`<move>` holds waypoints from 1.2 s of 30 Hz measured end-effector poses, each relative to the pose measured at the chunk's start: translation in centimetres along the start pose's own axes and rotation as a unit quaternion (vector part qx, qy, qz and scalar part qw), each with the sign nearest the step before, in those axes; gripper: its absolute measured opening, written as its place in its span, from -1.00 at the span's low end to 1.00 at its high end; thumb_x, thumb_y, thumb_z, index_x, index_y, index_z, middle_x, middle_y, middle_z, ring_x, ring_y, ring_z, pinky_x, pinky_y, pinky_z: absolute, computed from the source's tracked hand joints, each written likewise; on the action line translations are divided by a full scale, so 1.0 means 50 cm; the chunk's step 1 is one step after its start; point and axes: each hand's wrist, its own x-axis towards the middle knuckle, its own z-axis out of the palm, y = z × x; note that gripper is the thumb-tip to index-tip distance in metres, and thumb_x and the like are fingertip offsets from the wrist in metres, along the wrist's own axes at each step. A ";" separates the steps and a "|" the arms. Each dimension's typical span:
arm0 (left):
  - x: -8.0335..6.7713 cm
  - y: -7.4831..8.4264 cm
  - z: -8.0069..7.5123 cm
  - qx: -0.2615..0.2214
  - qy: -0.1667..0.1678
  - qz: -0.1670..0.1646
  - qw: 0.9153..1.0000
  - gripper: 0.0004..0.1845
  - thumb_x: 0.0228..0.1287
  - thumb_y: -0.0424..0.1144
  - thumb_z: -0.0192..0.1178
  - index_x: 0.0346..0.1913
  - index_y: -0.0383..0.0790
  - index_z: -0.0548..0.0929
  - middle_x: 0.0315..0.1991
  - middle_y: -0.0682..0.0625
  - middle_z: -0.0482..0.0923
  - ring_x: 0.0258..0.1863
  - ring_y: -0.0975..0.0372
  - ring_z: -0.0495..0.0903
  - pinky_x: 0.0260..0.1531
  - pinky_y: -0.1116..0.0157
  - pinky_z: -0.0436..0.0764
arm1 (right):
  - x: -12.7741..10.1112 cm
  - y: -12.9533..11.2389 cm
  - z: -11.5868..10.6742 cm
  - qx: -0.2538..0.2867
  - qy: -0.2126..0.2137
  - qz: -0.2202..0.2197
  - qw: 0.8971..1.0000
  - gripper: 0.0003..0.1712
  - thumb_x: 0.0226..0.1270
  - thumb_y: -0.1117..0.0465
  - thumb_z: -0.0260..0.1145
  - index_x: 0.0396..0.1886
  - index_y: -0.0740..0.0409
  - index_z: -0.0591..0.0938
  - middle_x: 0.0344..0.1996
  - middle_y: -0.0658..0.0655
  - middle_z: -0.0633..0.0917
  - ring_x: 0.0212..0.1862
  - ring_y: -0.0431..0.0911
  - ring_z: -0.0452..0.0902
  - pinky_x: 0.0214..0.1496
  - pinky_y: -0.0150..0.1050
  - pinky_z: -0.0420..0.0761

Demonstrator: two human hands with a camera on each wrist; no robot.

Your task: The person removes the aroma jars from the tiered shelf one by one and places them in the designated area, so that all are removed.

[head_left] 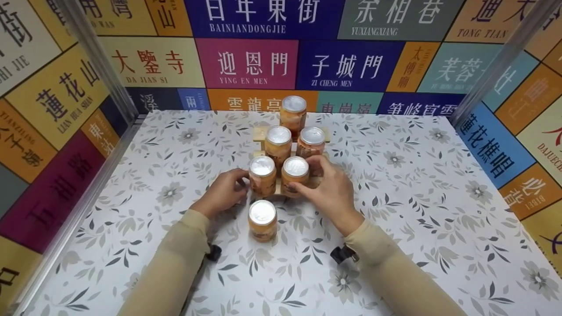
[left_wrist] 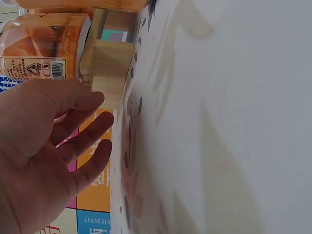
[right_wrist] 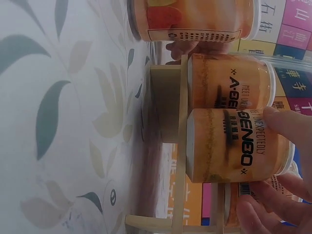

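Note:
A stepped wooden rack [head_left: 260, 134] holds several orange jars with silver lids. My right hand [head_left: 327, 184] grips the front right jar [head_left: 295, 172]; in the right wrist view thumb and fingers [right_wrist: 285, 195] curl round that jar [right_wrist: 234, 146]. Beside it stands the front left jar [head_left: 262, 173] [right_wrist: 229, 83]. My left hand [head_left: 224, 191] lies next to the front left jar with its fingers [left_wrist: 92, 129] loosely straight, holding nothing, close to the jar [left_wrist: 44, 46] and the rack's end [left_wrist: 109, 63]. One more jar [head_left: 262, 219] [right_wrist: 195, 19] stands on the table before the rack.
The table [head_left: 417, 197] has a floral cloth. Walls of coloured sign panels [head_left: 246, 63] close it in at the back and both sides, with metal posts [head_left: 496, 61] in the corners. Two jars [head_left: 279, 142] fill the middle step and one [head_left: 293, 109] the top.

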 end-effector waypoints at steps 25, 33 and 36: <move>-0.002 0.010 -0.006 -0.019 -0.022 -0.021 0.999 -0.51 0.01 -0.05 0.45 0.06 0.04 0.61 -0.07 0.09 0.58 -0.04 0.12 0.57 -0.04 0.15 0.59 | -0.019 0.009 -0.021 0.087 -0.021 -0.029 0.996 -0.27 -0.26 -0.14 0.62 0.01 -0.09 0.60 -0.15 -0.13 0.68 -0.07 -0.14 0.60 0.03 -0.15 0.53; -0.003 0.012 -0.006 -0.016 -0.023 -0.025 0.999 -0.53 -0.01 0.01 0.45 0.02 0.07 0.62 -0.09 0.12 0.58 -0.04 0.12 0.58 -0.03 0.14 0.58 | -0.042 0.007 -0.041 0.105 -0.053 -0.057 0.991 -0.28 -0.24 -0.10 0.62 0.02 -0.07 0.59 -0.16 -0.14 0.67 -0.07 -0.13 0.60 -0.05 -0.15 0.57; -0.003 0.011 -0.006 -0.017 -0.023 -0.023 0.999 -0.54 0.00 0.01 0.45 0.01 0.07 0.62 -0.10 0.12 0.58 -0.04 0.11 0.58 -0.04 0.14 0.58 | -0.053 0.008 -0.046 0.101 -0.070 -0.066 0.990 -0.27 -0.25 -0.12 0.62 0.02 -0.10 0.59 -0.14 -0.16 0.66 -0.07 -0.16 0.59 -0.09 -0.20 0.56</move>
